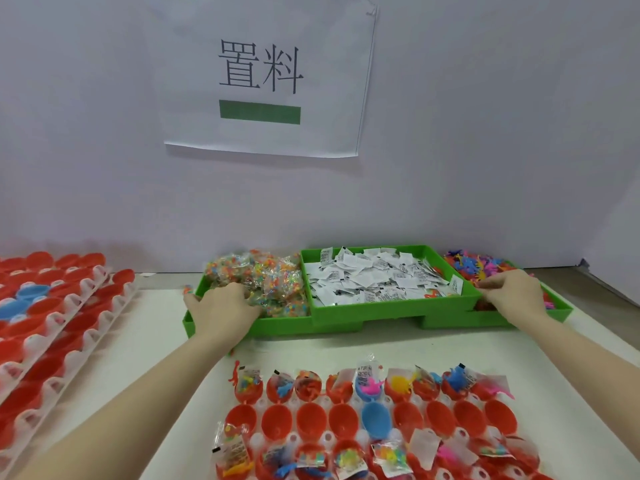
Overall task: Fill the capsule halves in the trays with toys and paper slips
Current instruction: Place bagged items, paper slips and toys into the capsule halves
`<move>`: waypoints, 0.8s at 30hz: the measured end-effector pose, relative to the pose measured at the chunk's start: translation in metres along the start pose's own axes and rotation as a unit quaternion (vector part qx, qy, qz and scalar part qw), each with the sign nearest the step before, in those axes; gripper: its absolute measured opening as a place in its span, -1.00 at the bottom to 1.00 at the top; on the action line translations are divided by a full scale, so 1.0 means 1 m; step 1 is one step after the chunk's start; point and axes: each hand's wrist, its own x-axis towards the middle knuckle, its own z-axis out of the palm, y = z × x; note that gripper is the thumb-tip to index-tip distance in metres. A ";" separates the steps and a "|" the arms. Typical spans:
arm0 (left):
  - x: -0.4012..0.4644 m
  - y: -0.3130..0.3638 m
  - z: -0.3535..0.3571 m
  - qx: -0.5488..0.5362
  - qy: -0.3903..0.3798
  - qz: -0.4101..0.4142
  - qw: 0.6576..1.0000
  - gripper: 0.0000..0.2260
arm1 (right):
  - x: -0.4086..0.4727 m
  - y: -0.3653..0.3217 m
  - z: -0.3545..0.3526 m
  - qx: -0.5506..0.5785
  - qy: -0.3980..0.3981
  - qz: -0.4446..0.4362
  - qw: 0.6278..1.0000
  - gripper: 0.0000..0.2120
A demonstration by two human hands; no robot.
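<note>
A white tray [360, 437] near me holds rows of red and blue capsule halves; the far and near rows carry toys and slips, the middle row [277, 422] is bare inside. Behind it stand three green bins: bagged colourful beads [266, 282] at left, paper slips [374, 278] in the middle, small rubber toys [481, 266] at right. My left hand [221, 306] reaches into the bead bags, fingers curled among them. My right hand [510, 292] is at the toy bin, fingertips pinching something small that I cannot make out.
Stacked white trays of red and blue capsule halves [52, 306] fill the left side. A white wall with a printed paper sign [263, 84] stands right behind the green bins. A loose red toy [235, 374] lies beside the near tray.
</note>
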 end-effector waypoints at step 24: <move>-0.006 0.004 0.000 -0.278 0.093 0.057 0.954 -0.78 | 0.006 -0.034 -0.001 0.096 0.132 -0.066 0.984 -0.46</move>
